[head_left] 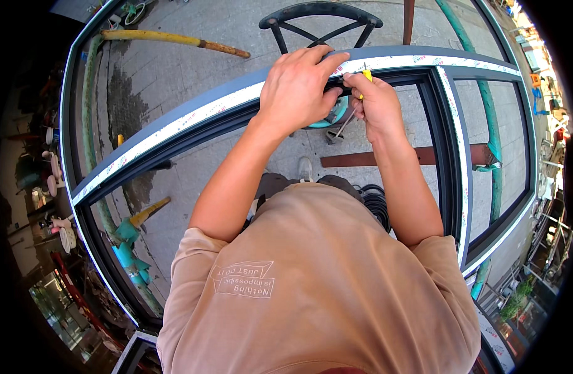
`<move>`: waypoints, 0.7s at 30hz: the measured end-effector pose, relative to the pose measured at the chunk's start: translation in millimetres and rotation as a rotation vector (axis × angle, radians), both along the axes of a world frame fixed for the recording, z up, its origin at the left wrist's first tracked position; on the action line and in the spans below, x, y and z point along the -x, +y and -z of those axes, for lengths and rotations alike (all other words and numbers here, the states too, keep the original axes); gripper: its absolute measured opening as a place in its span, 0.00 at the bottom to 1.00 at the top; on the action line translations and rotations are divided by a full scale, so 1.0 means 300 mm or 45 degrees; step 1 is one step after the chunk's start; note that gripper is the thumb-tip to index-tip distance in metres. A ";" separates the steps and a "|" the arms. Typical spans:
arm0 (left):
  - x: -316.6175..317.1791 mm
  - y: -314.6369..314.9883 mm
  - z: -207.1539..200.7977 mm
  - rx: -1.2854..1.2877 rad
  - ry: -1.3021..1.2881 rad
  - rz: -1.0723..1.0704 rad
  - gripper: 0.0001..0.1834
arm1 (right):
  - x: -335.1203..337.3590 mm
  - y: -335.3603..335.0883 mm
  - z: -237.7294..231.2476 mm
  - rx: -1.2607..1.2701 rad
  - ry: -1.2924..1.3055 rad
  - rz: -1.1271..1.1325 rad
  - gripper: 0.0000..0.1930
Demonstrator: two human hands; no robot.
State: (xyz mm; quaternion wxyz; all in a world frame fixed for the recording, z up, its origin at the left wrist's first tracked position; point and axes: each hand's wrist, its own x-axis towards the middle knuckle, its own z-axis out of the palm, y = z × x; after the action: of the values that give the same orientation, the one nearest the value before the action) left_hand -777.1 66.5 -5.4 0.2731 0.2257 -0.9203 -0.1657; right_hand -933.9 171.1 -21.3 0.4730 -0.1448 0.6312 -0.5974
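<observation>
A large dark grey window frame with white printed protective film spans the view, its crossbar running in front of me. My left hand lies over that crossbar, fingers stretched across the top and thumb toward the near edge. Just right of it, my right hand is closed around a small yellow tool at the inner edge of the bar. Fingers cover most of the tool, so its exact kind cannot be made out. The tool's working end is hidden.
Through the frame show grey paving, a dark stool and a red-brown metal bar. Teal-painted supports and a yellow-ended pipe run beneath the frame. Coiled black cable lies beside my legs.
</observation>
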 end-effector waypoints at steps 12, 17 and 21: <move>0.011 -0.006 0.007 -0.021 0.006 -0.028 0.28 | -0.003 0.003 -0.031 -0.055 0.137 -0.062 0.10; 0.006 -0.008 -0.003 -0.071 -0.007 -0.012 0.30 | -0.004 0.027 -0.022 -0.035 0.087 -0.095 0.10; -0.009 -0.001 -0.019 -0.158 0.012 0.012 0.29 | -0.004 0.073 -0.005 0.180 -0.124 -0.087 0.08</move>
State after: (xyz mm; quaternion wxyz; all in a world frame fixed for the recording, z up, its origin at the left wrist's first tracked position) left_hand -774.3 66.3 0.1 0.2623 0.2372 -0.9080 -0.2248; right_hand -932.7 193.1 -19.8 0.5118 -0.1700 0.5585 -0.6303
